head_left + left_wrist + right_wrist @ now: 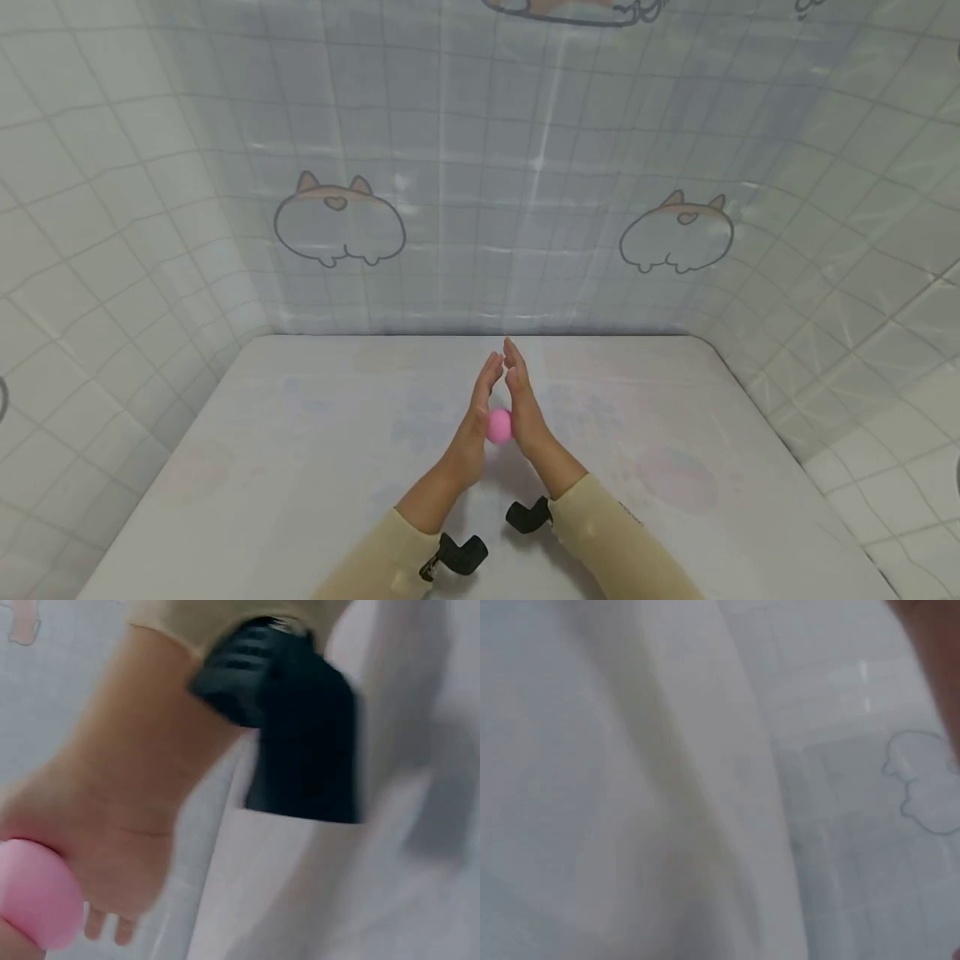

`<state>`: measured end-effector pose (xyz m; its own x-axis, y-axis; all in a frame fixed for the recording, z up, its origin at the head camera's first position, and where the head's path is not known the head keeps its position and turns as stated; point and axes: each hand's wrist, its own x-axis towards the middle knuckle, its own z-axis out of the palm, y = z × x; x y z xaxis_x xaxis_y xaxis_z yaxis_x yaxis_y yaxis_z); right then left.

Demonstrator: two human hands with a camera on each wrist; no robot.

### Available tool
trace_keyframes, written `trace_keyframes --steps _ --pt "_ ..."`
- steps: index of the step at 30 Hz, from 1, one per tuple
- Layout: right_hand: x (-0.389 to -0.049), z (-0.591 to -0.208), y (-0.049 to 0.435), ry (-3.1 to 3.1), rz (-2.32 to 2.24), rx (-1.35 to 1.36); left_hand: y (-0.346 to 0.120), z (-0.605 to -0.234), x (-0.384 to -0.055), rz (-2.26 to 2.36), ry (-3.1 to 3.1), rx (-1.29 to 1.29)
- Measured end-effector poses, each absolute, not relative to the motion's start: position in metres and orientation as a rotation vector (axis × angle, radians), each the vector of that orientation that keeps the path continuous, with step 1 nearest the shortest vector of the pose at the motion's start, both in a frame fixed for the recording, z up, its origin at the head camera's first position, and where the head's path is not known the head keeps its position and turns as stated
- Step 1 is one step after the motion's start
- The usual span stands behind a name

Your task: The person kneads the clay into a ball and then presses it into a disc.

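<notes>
A smooth pink ball (499,427) is pressed between two facing palms, above the middle of the white table. From the left side, my left hand (471,437) touches it with the palm, its fingers straight and pointing forward. On the other side, my right hand (527,417) presses its palm against the ball, fingers also straight. The fingertips of both hands come close together in front of the ball. In the left wrist view, the pink ball (39,896) shows large at the lower left, against a palm. The right wrist view is blurred, with only skin at its edge.
The white table (300,467) has faint coloured patterns. A grid-patterned sheet (480,208) with cartoon animal drawings rises behind it and along both sides. A black wrist mount (463,556) sits at the left sleeve, another black mount (527,516) at the right.
</notes>
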<state>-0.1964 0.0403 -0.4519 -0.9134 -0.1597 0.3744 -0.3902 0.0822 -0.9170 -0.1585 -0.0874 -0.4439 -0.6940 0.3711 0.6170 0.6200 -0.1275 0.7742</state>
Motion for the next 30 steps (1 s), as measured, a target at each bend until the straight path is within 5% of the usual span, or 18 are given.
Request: trace_keyframes --steps 17,30 --pt "-0.177 -0.457 0.021 -2.043 2.175 0.913 -0.092 -0.438 -0.18 -1.854 -1.941 -0.85" --pt "-0.174 -0.435 0.02 -1.879 2.178 0.883 -0.099 -0.456 -0.193 -1.828 -2.169 -0.67"
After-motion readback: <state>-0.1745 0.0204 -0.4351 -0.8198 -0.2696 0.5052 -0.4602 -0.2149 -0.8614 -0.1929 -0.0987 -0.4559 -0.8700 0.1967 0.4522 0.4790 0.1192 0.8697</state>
